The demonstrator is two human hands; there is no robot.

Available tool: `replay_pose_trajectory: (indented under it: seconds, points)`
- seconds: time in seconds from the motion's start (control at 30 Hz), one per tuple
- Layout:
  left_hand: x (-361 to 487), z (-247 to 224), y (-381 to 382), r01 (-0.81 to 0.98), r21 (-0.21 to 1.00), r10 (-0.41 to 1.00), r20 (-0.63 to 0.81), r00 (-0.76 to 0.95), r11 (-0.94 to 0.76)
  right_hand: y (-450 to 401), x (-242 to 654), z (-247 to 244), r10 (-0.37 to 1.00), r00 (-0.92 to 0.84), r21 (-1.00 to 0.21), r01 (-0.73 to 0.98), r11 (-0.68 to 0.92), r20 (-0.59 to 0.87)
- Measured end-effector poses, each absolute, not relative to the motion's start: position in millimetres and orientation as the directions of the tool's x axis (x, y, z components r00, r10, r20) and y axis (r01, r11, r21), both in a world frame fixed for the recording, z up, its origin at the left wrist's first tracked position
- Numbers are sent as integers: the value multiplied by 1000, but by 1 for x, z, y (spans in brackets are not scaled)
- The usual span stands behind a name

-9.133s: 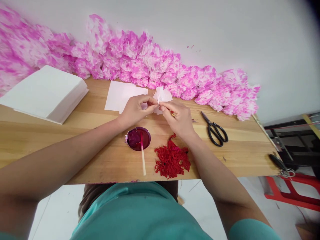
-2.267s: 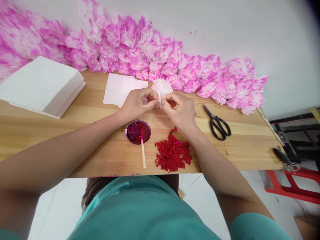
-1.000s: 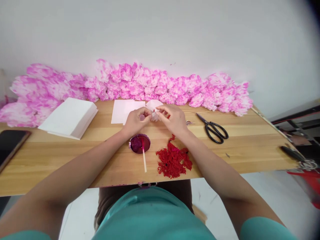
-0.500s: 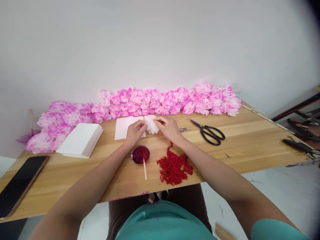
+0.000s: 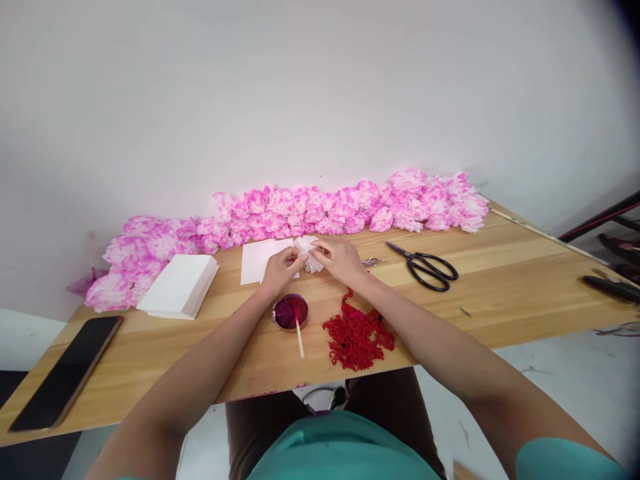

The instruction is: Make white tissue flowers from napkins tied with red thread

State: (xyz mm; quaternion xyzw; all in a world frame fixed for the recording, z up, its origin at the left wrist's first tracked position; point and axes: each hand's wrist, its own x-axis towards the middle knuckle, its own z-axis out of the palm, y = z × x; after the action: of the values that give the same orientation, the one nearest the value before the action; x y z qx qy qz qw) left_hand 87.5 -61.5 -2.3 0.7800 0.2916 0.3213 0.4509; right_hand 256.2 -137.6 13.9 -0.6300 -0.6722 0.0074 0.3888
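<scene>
A white paper flower (image 5: pixel 311 256) with thin crinkled layers is held between my two hands, over the far middle of the table. My left hand (image 5: pixel 281 270) pinches its left side, thumb against fingers. On the other side, the fingers of my right hand (image 5: pixel 340 259) grip its right edge. Flat white paper sheets (image 5: pixel 257 261) lie partly behind my left hand. Closer to me stands a small dish of purple-red dye (image 5: pixel 291 313), with a pale stick (image 5: pixel 300 340) resting in it. Red yarn pieces (image 5: pixel 357 340) lie heaped by my right forearm.
Pink-and-white paper flowers (image 5: pixel 300 210) line the wall along the table's back. A stack of white paper (image 5: pixel 179 283) and a phone (image 5: pixel 67 373) lie to the left. Black-handled scissors (image 5: pixel 425 265) are at right, and another black-handled tool (image 5: pixel 613 289) sits at the table's right edge.
The view has shifted slightly, so the table's things appear further right. My fingers have drawn closer together around the white flower, which looks more gathered.
</scene>
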Motion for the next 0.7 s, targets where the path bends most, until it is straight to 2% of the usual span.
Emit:
replay_pose_trajectory:
  seconds: [0.13,0.23,0.3,0.4,0.5,0.57,0.7]
  points:
    - [89,-4,-61,200,847,724,271,634,-493,-137,251,12,862,95,-495,847,193,498]
    - [90,-2,-62,191,848,738,294,607,-494,-137,251,11,872,143,-595,780,191,468]
    - [90,0,-63,182,866,766,292,572,-466,-137,253,9,876,206,-714,671,197,435]
    - [90,0,-63,158,903,799,259,542,-400,-134,257,4,888,296,-883,419,211,353]
    - [90,-1,-61,138,921,800,232,553,-363,-131,260,0,895,351,-949,249,194,275]
    - [90,-1,-62,141,918,798,236,555,-370,-132,262,1,899,334,-941,281,190,281]
    - [90,4,-67,139,891,780,293,554,-433,-138,260,9,893,264,-824,539,177,365]
